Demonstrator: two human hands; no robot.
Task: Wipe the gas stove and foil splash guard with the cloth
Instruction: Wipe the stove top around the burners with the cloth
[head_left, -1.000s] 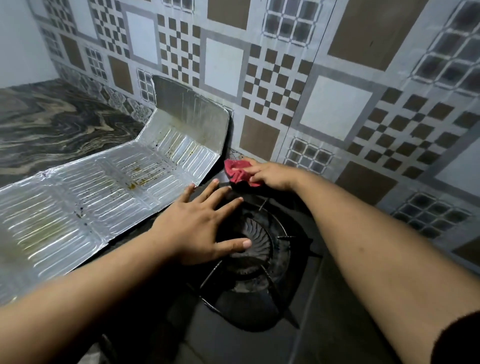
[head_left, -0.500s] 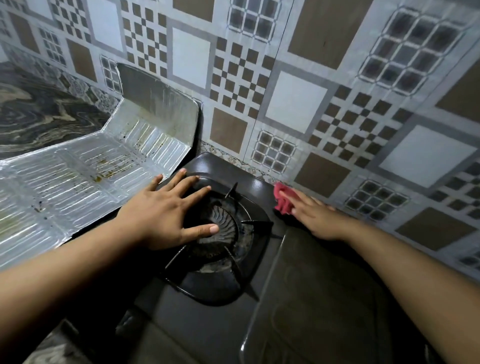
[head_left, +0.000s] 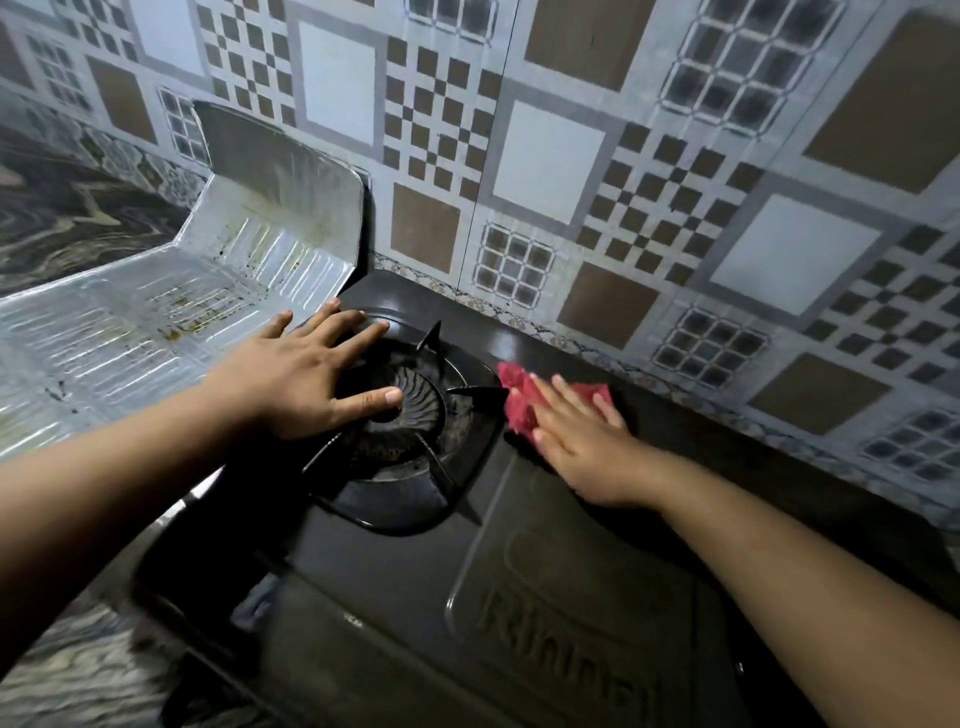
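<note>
Fingers (head_left: 571, 400) flat on cloth (head_left: 519, 400)

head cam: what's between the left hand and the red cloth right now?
In the head view, the burner with its black pan support lies between the left hand, resting flat on its left side, and the red cloth under the right hand.

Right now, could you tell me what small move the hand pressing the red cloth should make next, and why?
Probably slide the right hand with the red cloth along the black gas stove top toward the person. The cloth lies flat under the fingers beside the burner grate, which the left hand steadies, and the dark panel in front shows no cloth on it.
</note>
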